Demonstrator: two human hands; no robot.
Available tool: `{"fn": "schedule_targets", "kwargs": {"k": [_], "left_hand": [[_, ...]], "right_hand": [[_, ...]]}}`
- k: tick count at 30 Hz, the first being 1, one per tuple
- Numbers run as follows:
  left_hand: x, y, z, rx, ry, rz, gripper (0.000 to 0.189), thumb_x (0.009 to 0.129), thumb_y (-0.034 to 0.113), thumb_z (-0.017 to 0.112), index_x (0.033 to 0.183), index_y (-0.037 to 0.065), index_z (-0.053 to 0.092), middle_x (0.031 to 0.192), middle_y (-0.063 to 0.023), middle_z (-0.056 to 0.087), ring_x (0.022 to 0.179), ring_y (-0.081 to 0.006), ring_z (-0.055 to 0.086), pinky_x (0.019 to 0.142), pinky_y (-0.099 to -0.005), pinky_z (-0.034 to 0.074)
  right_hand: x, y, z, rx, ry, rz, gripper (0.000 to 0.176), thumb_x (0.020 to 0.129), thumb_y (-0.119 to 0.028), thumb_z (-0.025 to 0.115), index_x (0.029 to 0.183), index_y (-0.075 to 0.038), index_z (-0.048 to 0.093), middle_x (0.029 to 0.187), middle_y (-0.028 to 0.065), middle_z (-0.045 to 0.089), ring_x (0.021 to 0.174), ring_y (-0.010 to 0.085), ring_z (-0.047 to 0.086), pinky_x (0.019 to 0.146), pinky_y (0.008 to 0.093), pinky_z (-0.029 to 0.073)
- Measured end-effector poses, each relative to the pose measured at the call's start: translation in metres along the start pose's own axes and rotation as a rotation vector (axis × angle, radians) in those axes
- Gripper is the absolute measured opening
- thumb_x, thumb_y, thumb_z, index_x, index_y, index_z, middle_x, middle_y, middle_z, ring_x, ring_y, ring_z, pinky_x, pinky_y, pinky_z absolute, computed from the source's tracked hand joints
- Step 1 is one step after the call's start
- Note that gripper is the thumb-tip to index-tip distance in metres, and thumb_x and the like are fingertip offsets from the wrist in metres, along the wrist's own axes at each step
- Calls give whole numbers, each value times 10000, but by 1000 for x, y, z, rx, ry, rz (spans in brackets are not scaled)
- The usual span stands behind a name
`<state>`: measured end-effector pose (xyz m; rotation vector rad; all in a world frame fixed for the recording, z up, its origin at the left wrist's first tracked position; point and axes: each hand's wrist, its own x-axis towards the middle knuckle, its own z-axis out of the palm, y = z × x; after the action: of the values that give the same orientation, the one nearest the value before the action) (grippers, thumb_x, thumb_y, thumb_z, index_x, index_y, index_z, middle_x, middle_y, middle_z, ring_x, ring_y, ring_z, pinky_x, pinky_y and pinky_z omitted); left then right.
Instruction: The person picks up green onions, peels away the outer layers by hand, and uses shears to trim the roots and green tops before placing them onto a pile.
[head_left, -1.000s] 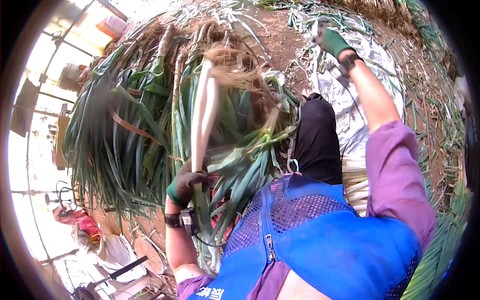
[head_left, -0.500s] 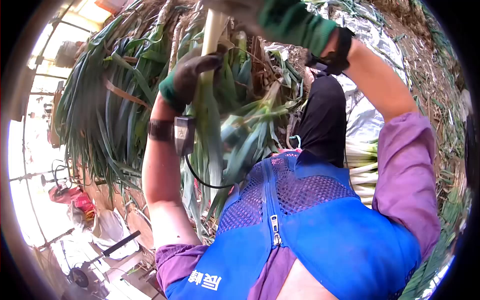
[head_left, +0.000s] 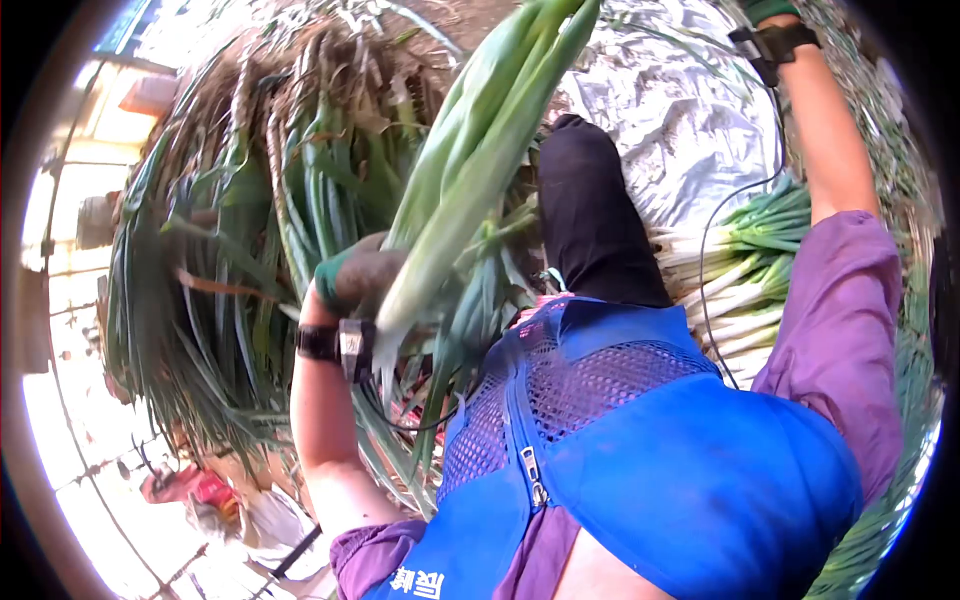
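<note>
A large green onion point(head_left: 480, 150) slants across the view, its leafy upper part running out past the top edge and its lower end blurred. My left hand point(head_left: 365, 275), in a dark glove with a green cuff, is curled around it near that lower end; the fingers are partly hidden behind the leaves. Far up at the top right, only the green cuff and glove edge of my right hand point(head_left: 770, 10) show, with the fingers outside the frame. Beside my left hand lies a big heap of untrimmed green onions point(head_left: 230, 290) with roots and brown dirt at their upper ends.
Green onions with clean white stalks point(head_left: 745, 290) are piled to the right of my knee point(head_left: 595, 210). A crumpled white sheet point(head_left: 675, 120) spreads beyond it. A cable point(head_left: 710, 290) runs from my right wrist band to the vest. Red and white bags point(head_left: 200, 490) lie at lower left.
My right hand has moved from the onion stalk out to the top right edge. My left hand has come down, and the onion now slants toward the upper right.
</note>
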<state>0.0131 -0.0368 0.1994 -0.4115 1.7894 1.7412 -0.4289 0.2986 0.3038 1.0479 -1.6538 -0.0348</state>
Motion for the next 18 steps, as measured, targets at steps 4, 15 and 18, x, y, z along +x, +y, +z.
{"fn": "schedule_targets", "kwargs": {"k": [4,15,18], "left_hand": [[14,-102,-72,-114,134,-81,409,943,302,611,1251,32,605,935,-29,655,796,-144,626,711,-293,520],[71,-46,-31,-290,450,-56,371,947,246,648,1261,56,592,1043,-24,663,927,-146,641,828,-296,538],[108,-53,-33,-192,381,-33,333,941,207,652,1215,21,616,1078,-39,673,970,-132,619,889,-277,497]], "right_hand": [[-65,80,-56,-48,-299,531,491,811,-258,711,1256,-130,549,1056,154,670,942,368,651,819,464,514],[-473,-4,-97,268,-770,1646,481,835,-354,730,1142,-1,617,990,202,710,894,322,698,760,420,549],[-529,-89,-75,700,-1013,2160,353,896,-334,654,1112,-55,659,947,140,695,760,259,655,683,397,528]]}}
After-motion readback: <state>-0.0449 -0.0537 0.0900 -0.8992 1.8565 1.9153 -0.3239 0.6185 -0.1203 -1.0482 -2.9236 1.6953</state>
